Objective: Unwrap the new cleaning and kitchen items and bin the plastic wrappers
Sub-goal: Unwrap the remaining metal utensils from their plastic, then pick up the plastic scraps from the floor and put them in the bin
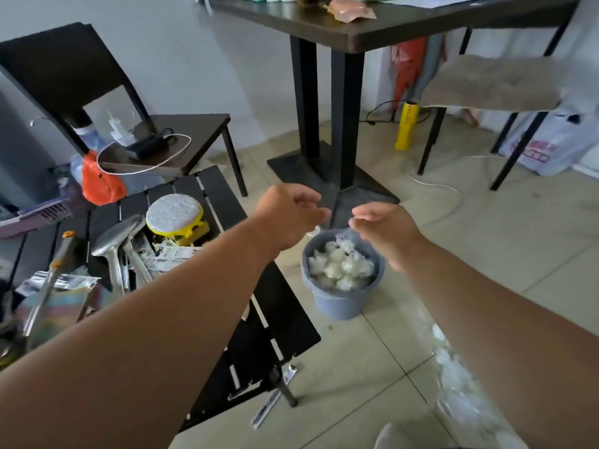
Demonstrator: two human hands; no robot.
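A grey-blue bin (pixel 340 303) stands on the tiled floor, filled with crumpled clear plastic wrappers (pixel 340 267). Both my hands hover just above its far rim. My left hand (pixel 288 215) has loosely curled fingers and nothing visible in it. My right hand (pixel 385 231) is relaxed with its palm turned inward, and a faint scrap of clear plastic (pixel 343 235) lies just below its fingertips, over the bin. On the low black slatted table (pixel 285 315) to the left lie a yellow scrubber with a glittery pad (pixel 175 218) and metal ladles (pixel 120 251).
More packaged items and printed wrappers (pixel 168 257) crowd the low table's left side. A dark chair (pixel 181 131) with a cable and an orange bag (pixel 97 183) stands behind it. The tall table's black pedestal (pixel 337 124) rises beyond the bin. A blurred clear wrapper (pixel 460 384) is at the lower right.
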